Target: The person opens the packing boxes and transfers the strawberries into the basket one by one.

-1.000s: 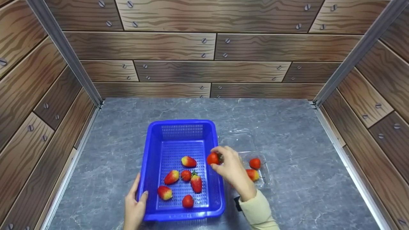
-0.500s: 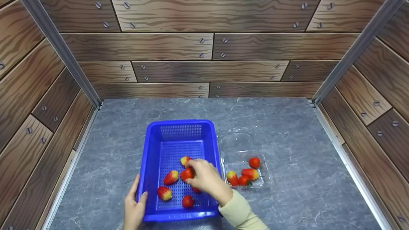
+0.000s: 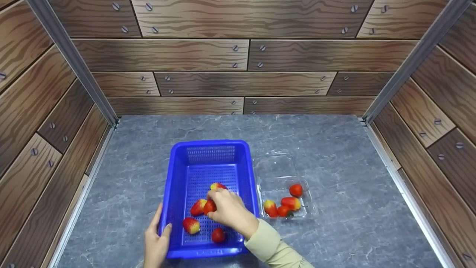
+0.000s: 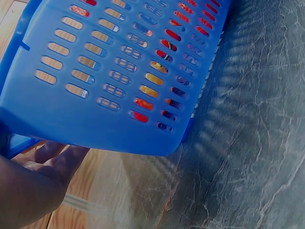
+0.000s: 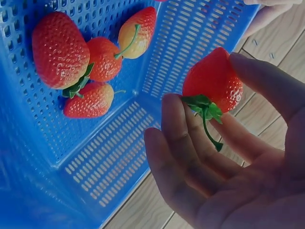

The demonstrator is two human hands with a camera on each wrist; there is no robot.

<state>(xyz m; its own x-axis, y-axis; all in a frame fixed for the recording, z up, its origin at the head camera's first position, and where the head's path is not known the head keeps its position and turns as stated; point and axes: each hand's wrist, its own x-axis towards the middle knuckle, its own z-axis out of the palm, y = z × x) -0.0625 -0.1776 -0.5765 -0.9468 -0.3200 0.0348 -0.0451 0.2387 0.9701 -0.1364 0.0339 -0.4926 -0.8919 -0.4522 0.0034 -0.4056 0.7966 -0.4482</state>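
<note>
A blue perforated plastic basket stands on the grey tabletop. My left hand grips its left rim, thumb over the edge and fingers along the outer wall; the left wrist view shows this hand at the basket's slotted side. Over the basket, my right hand pinches a red strawberry, whose green stalk shows in the right wrist view. Other strawberries lie on the basket floor, among them one red-and-yellow strawberry and one red strawberry. The right hand hides part of the floor.
Right of the basket sits an open clear plastic box, its lid folded back. Several strawberries lie in it, one a red-and-yellow strawberry. Wood-patterned walls enclose the tabletop at the back and sides.
My right hand has carried the strawberry leftward from the basket's right rim to above the strawberries inside, moving a little lower. The left hand has stayed on the rim.
</note>
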